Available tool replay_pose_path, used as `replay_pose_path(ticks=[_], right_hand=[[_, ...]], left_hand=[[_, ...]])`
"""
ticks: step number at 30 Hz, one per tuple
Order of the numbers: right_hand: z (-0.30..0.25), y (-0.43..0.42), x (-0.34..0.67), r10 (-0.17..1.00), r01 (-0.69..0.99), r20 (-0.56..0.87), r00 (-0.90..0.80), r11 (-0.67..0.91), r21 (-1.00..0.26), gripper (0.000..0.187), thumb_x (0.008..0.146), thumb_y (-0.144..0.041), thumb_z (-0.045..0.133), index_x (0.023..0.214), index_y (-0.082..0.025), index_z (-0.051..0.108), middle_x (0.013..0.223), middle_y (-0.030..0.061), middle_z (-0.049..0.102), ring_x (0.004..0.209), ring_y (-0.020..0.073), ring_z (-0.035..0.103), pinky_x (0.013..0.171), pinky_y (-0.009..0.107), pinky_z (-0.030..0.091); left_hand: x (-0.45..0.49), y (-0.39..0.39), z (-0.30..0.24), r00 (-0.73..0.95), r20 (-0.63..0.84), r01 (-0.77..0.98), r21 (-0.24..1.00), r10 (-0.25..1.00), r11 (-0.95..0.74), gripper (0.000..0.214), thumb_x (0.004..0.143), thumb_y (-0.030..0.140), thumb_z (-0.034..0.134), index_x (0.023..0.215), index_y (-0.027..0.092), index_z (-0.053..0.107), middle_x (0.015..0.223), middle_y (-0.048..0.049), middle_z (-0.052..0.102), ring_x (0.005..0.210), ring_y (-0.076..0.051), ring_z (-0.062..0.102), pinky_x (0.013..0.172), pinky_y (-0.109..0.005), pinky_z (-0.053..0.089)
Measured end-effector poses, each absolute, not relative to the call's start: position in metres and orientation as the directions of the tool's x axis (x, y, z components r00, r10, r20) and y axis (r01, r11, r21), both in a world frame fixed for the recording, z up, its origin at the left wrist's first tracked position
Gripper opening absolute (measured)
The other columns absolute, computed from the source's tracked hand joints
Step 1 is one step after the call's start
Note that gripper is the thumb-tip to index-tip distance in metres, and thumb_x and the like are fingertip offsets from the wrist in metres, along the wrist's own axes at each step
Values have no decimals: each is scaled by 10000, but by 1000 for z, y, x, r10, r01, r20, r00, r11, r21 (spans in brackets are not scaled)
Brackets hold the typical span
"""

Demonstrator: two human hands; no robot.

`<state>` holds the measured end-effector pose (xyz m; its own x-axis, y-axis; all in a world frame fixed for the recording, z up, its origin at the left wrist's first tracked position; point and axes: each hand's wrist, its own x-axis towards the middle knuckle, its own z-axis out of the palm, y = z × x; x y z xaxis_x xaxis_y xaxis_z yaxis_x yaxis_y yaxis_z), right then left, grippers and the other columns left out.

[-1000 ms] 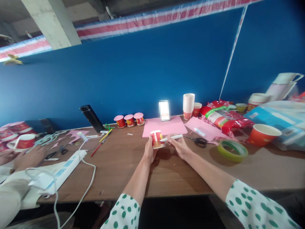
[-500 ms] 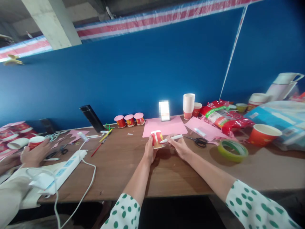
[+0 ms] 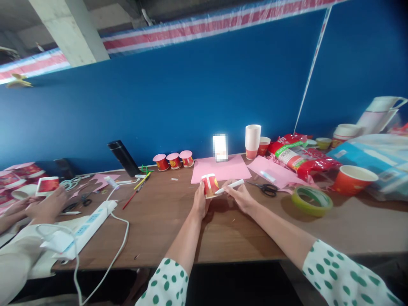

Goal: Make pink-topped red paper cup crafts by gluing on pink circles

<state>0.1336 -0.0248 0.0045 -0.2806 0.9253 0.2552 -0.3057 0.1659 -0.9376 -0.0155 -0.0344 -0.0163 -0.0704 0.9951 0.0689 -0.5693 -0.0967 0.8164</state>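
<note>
My left hand (image 3: 199, 199) is closed around a red and yellow paper cup (image 3: 209, 183) with a white rim, held tilted above the table. Between the fingers of my right hand (image 3: 237, 193) is a slim white pen (image 3: 234, 184). Its pointed end is at the cup's lower right side; whether it touches the cup I cannot tell. Just behind the cup lies a pink paper sheet (image 3: 234, 171). Black-handled scissors (image 3: 268, 189) rest right of my right hand, near a roll of yellow-green tape (image 3: 311, 201).
Three red cups with pink tops (image 3: 174, 160) line the wall, beside a black bottle (image 3: 123, 158). Stacked white cups (image 3: 253, 140), a red package (image 3: 295, 155) and an orange cup (image 3: 354, 180) stand right. Left are a power strip (image 3: 89, 227) and a co-worker's hands (image 3: 47, 206) holding a cup.
The cup in my left hand has turned, showing more of its red side. The pen's tip now shows against it. The co-worker's cup has been raised and tilted.
</note>
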Motion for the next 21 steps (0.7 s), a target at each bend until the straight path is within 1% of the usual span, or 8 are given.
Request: replay_pose_path(ticks=[5,12,15,18,21], right_hand=[[3,-24,133,920,-321,271,-284,175,-931,301,681,-453,691,706,-169,596,576,-9,518,510,89,414,440,211,289],[2,-23,134,916,-310,291,-277,201,-929,271,687,-418,699,676,-166,602,558,-16,525,489,74,398,445,209,284],[3,-23,134,921,-313,272,-280,181,-932,269,685,-420,699,693,-167,611,567,-14,532,496,77,411,450,209,286],[2,-23,134,926,-303,249,-285,159,-939,283,661,-426,716,670,-165,608,572,-8,537,504,83,420,452,210,299],[1,-23,134,933,-327,227,-279,129,-936,281,662,-419,718,678,-168,594,579,-8,542,502,80,426,449,202,301]], left_hand=[[-16,-34,-17,-62,59,-563,822,996,-84,495,783,534,515,1017,108,612,932,-116,678,911,-235,627,847,-368,472],[-16,-35,-18,-65,85,-552,827,994,-107,479,806,516,493,1023,105,607,927,-114,676,930,-229,620,861,-379,463],[-16,-35,-17,-63,75,-551,829,995,-97,486,801,522,496,1026,106,606,932,-118,675,926,-229,621,853,-378,467],[-16,-35,-17,-67,73,-553,828,995,-98,486,801,527,492,1008,104,610,921,-117,674,915,-229,623,841,-372,474],[-16,-34,-18,-73,66,-558,824,995,-96,491,792,534,502,1008,106,608,910,-110,675,904,-227,626,835,-370,477]])
